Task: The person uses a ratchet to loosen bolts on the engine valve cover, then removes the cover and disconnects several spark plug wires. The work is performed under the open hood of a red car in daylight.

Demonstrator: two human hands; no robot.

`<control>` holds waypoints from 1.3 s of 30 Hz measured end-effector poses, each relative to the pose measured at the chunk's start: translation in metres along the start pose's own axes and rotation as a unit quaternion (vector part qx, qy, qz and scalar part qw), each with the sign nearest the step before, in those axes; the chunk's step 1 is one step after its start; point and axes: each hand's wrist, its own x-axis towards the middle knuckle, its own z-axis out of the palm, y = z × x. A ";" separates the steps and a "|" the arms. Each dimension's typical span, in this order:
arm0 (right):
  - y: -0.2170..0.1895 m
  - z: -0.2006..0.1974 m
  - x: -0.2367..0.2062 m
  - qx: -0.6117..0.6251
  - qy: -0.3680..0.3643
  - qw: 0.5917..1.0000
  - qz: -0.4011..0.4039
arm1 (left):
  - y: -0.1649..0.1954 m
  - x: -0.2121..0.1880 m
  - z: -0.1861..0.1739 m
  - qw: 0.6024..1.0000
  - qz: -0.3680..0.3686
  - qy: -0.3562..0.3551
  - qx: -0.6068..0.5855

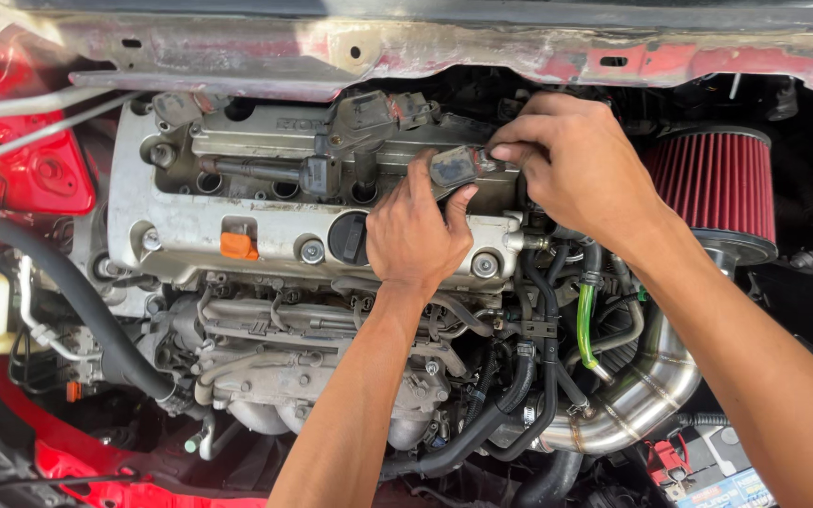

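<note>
Atop the valve cover (190,226), left hand (413,235) and right hand (571,160) both pinch the grey coil (454,167), beside the red filter (719,183).

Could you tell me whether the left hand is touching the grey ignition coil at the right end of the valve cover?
Touching: in the head view the left hand pinches the grey ignition coil between thumb and fingers.

Battery (722,475) cut by bottom edge; valve cover (181,226) partly hidden under hands; both forearms run off frame.
</note>
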 end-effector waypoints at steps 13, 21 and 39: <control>-0.035 -0.002 0.026 -0.258 -0.173 0.950 0.009 | -0.001 -0.001 0.001 1.000 0.007 0.002 -0.002; -0.044 0.004 0.031 -0.305 -0.223 0.924 -0.056 | -0.003 0.000 0.002 1.000 0.013 -0.005 -0.005; -0.031 0.008 0.022 -0.445 -0.174 0.858 -0.186 | -0.005 -0.001 0.006 1.000 0.019 0.003 0.004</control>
